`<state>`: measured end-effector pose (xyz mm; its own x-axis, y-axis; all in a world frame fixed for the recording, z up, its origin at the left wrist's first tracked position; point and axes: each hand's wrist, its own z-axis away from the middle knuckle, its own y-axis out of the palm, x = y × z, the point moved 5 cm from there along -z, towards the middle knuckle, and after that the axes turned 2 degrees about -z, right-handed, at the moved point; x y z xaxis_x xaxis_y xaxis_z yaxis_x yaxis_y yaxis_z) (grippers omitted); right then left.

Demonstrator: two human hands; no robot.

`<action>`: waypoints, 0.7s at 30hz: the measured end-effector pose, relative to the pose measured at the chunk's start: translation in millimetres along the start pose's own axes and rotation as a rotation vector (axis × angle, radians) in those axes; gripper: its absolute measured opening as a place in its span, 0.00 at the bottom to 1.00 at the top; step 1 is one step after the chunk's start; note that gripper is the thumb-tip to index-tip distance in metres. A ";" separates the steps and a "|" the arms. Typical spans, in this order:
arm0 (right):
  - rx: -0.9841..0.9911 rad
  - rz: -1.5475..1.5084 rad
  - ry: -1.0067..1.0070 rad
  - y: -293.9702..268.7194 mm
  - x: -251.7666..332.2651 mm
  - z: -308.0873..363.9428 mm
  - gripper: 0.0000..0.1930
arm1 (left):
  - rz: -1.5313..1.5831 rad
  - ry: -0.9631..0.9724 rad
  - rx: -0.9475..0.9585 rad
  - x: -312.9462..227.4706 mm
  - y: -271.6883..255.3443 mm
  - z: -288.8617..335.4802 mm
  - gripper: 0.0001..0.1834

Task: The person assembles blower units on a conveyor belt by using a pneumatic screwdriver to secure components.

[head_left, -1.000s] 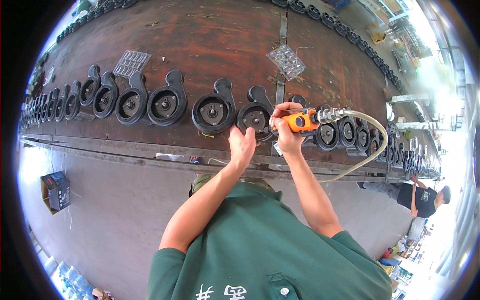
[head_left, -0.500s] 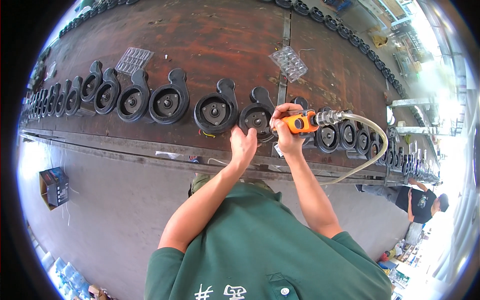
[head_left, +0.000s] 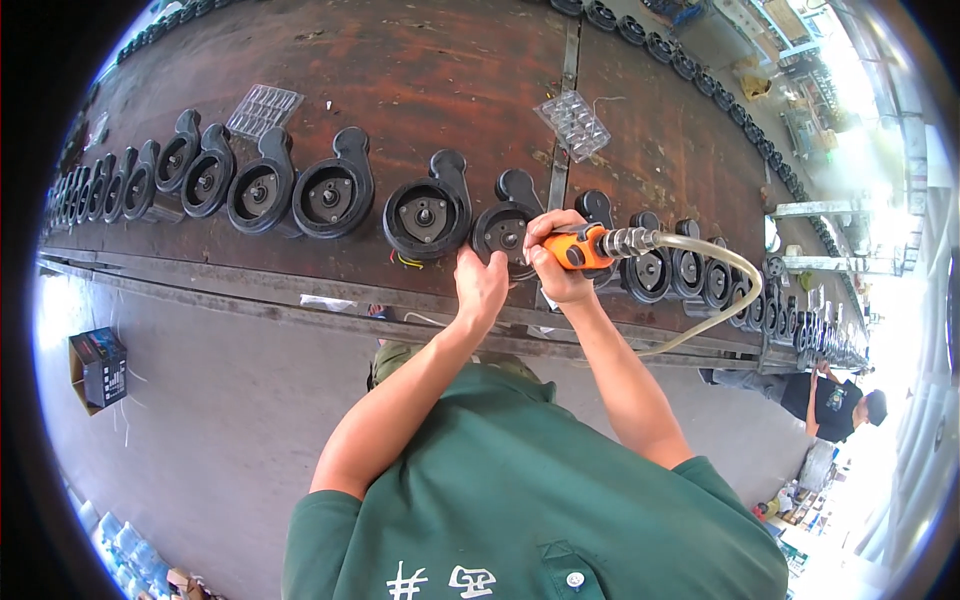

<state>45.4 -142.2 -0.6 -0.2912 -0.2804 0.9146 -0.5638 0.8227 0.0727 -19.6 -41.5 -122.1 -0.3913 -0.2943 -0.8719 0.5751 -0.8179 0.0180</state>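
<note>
My right hand [head_left: 558, 262] is closed around an orange air tool [head_left: 575, 248] with a metal coupling and a clear hose [head_left: 752, 275] trailing off to the right. Its working end is hidden by my fingers, next to a round black housing [head_left: 508, 240] with a stubby arm and a central shaft. Against that housing's lower left rim, my left hand [head_left: 482, 288] is closed, thumb on the near side. Just left stands a similar housing [head_left: 424, 215], with yellow and red wires [head_left: 406, 261] showing under it.
Similar black housings [head_left: 333, 195] line the table's near edge both ways, and more [head_left: 685, 66] run along the far right. Two clear plastic trays [head_left: 574, 127] [head_left: 264, 110] lie on the brown tabletop [head_left: 440, 80]. A person [head_left: 835, 403] is at the right; a box [head_left: 98, 370] sits on the floor.
My right hand has brought the air tool left, closer over the housing, uncovering more of the housing to its right. My left hand stays at the rim. The whole view has shifted slightly.
</note>
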 end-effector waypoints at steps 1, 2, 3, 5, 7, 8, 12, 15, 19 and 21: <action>-0.003 0.004 -0.007 0.1 0.5 0.3 0.12 | 0.016 -0.009 0.004 -3.6 -0.1 1.7 0.27; -0.011 0.026 -0.005 0.5 0.4 0.0 0.12 | 0.032 -0.004 0.002 -5.4 -0.2 1.7 0.26; -0.019 0.047 -0.003 1.6 0.0 -0.9 0.12 | 0.047 0.001 0.001 -8.6 -0.3 1.9 0.26; -0.034 0.069 -0.003 2.7 -1.9 -3.1 0.13 | 0.082 0.007 0.005 -13.5 -1.0 5.2 0.26; -0.111 0.042 0.027 2.9 -0.3 -3.9 0.10 | 0.125 0.011 0.015 -18.3 -0.9 8.8 0.25; -0.149 0.027 0.040 3.9 1.3 -5.4 0.09 | 0.132 -0.004 0.020 -20.3 -0.9 9.5 0.25; -0.215 -0.008 0.040 1.8 3.6 -7.8 0.10 | 0.143 -0.018 0.047 -22.4 0.9 9.5 0.26; -0.206 0.014 0.040 3.9 14.0 -12.8 0.13 | 0.143 0.004 0.079 -15.9 1.5 5.7 0.26; -0.267 -0.021 -0.046 0.1 35.7 -29.3 0.14 | 0.163 -0.069 0.126 -12.7 2.3 -1.5 0.21; -0.319 -0.012 -0.067 -7.6 33.7 -45.2 0.14 | 0.157 -0.168 0.200 -13.8 3.0 0.3 0.23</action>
<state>74.8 -135.5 47.6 -0.3421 -0.3138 0.8857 -0.3002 0.9297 0.2135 -12.7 -40.1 -109.9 -0.4318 -0.4889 -0.7580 0.4914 -0.8322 0.2569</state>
